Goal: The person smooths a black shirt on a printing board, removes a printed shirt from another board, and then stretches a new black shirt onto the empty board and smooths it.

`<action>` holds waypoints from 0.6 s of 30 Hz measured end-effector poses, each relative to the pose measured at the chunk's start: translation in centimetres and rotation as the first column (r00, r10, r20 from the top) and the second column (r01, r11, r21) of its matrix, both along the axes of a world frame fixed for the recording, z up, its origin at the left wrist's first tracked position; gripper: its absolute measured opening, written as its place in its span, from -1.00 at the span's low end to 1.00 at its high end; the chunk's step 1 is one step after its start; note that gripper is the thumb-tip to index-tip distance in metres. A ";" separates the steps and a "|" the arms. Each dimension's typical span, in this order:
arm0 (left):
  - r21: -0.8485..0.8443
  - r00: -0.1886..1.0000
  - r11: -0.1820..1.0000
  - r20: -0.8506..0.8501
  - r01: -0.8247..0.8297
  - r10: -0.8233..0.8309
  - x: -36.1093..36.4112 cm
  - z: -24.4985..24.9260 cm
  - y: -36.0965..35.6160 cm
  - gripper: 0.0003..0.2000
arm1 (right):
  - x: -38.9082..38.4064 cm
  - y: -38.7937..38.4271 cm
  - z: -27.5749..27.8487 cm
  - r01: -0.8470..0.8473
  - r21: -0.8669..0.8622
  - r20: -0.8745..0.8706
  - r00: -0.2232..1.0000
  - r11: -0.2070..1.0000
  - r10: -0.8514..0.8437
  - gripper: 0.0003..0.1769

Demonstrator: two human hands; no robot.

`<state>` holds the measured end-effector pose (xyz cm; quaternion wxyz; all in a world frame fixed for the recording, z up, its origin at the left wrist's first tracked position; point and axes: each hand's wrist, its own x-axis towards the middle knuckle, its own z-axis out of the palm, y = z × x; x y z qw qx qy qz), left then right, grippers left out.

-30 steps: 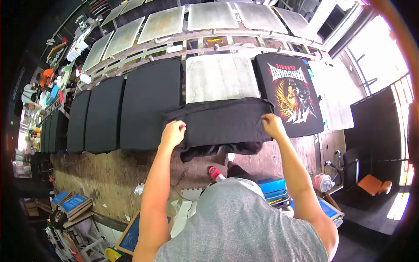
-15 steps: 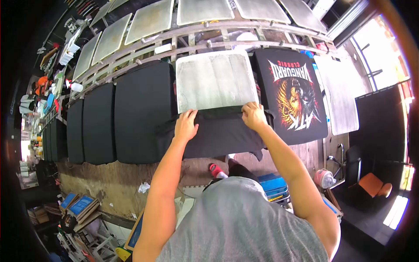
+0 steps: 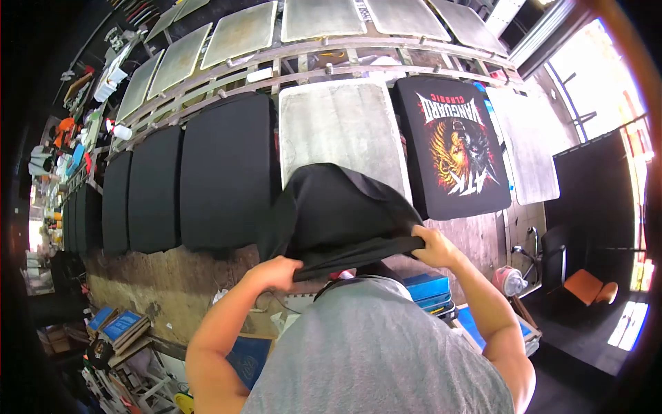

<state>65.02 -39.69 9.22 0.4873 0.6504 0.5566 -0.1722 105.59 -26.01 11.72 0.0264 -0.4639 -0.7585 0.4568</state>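
Note:
A black shirt (image 3: 345, 207) billows over the near end of a pale board (image 3: 338, 124), most of which lies bare. My left hand (image 3: 278, 273) is closed on the shirt's bunched near edge at its left corner. At the right end of that same edge, my right hand (image 3: 436, 247) grips the cloth, fingers wrapped in. Right of the bare board is a board dressed in a printed black shirt (image 3: 455, 148) with red, orange and white artwork. On the left side, a plain black shirt (image 3: 229, 172) covers the neighbouring board.
More black-covered boards (image 3: 154, 190) line the left. A bare board (image 3: 525, 145) stands at the right, and a row of pale boards (image 3: 323, 19) runs behind wooden rails. Near my body are blue boxes (image 3: 426, 290), a pink-and-white bucket (image 3: 509, 281) and an orange seat (image 3: 583, 286).
Both hands have come back toward my body and spread apart, pulling the shirt's edge with them. The cloth now puffs up, and more of it hangs off the board's near end.

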 end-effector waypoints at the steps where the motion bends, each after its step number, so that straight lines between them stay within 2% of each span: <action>1: 0.188 0.996 0.978 -0.033 0.087 -0.082 -2.2 -2.9 -3.4 -0.61 | 0.0 -1.2 2.1 0.020 -0.062 -0.016 1.000 0.998 -0.021 -0.68; 2: 0.136 0.994 0.989 -0.106 0.053 -0.038 -2.3 0.4 -3.5 -0.62 | 0.1 -2.5 4.1 0.019 -0.058 -0.018 1.000 0.998 -0.020 -0.68; 3: 0.086 0.984 0.996 -0.177 0.013 0.002 -2.2 4.3 -3.4 -0.63 | 0.3 -3.8 5.9 -0.119 -0.077 -0.006 0.993 0.990 0.118 -0.71; 4: 0.199 0.990 0.971 -0.021 -0.136 0.143 -3.4 5.1 -4.4 -0.69 | 0.5 -5.1 6.7 -0.254 -0.100 0.004 0.967 0.962 0.256 -0.73; 5: 0.204 0.948 0.929 0.146 -0.309 0.284 -4.2 6.5 -5.0 -0.72 | 1.1 -5.8 6.4 -0.256 -0.100 0.006 0.966 0.962 0.257 -0.73; 6: 0.179 0.861 0.864 0.306 -0.471 0.406 -4.6 7.8 -5.5 -0.74 | 2.3 -6.3 5.9 -0.346 -0.054 0.173 0.921 0.937 0.350 -0.76; 7: 0.176 0.862 0.865 0.305 -0.469 0.405 -4.5 8.3 -6.3 -0.74 | 3.2 -6.7 5.7 -0.436 -0.028 0.338 0.843 0.899 0.419 -0.77; 8: 0.042 0.735 0.828 0.486 -0.560 0.473 -4.2 8.4 -7.2 -0.77 | 3.9 -6.7 5.9 -0.437 -0.032 0.339 0.841 0.899 0.422 -0.77; 9: -0.109 0.563 0.779 0.631 -0.617 0.534 -3.9 8.7 -7.9 -0.79 | 4.4 -6.2 6.6 -0.332 0.168 0.108 0.942 0.928 0.317 -0.78; 10: -0.118 0.559 0.776 0.629 -0.619 0.541 -3.5 9.3 -8.2 -0.79 | 5.1 -6.0 6.9 -0.168 0.325 -0.151 0.962 0.931 0.226 -0.78; 11: -0.106 0.698 0.864 0.545 -0.492 0.464 -2.9 10.1 -8.0 -0.78 | 6.4 -5.7 6.2 -0.042 0.192 -0.370 0.922 0.981 0.112 -0.81; 12: -0.110 0.814 0.930 0.456 -0.350 0.360 -2.1 10.4 -7.8 -0.77 | 7.5 -5.5 5.5 0.059 0.031 -0.554 0.832 0.998 -0.032 -0.84; 13: -0.162 0.928 0.967 0.287 -0.197 0.237 -1.3 9.8 -7.4 -0.78 | 8.3 -6.2 5.4 0.204 -0.115 -0.373 0.898 0.972 -0.232 -0.82; 14: -0.168 0.927 0.966 0.289 -0.197 0.239 -1.5 7.9 -7.7 -0.78 | 8.7 -6.7 3.6 0.204 -0.119 -0.369 0.899 0.972 -0.234 -0.82; 15: -0.009 0.923 0.972 0.314 -0.233 0.224 -2.0 5.0 -8.2 -0.76 | 8.9 -7.0 0.3 0.280 -0.145 -0.343 0.886 0.949 -0.313 -0.76; 16: 0.148 0.919 0.952 0.335 -0.269 0.207 -2.0 3.9 -8.2 -0.74 | 8.0 -6.9 -0.4 0.352 -0.170 -0.314 0.866 0.920 -0.390 -0.69; 17: 0.097 0.825 0.867 0.375 -0.488 0.422 -2.3 2.9 -7.7 -0.72 | 8.0 -5.8 -0.2 0.062 -0.179 -0.063 0.995 0.982 -0.074 -0.50; 18: 0.086 0.824 0.868 0.371 -0.490 0.428 -2.4 1.5 -7.7 -0.72 | 5.1 -5.0 4.0 -0.178 -0.194 0.210 0.953 0.965 0.218 -0.40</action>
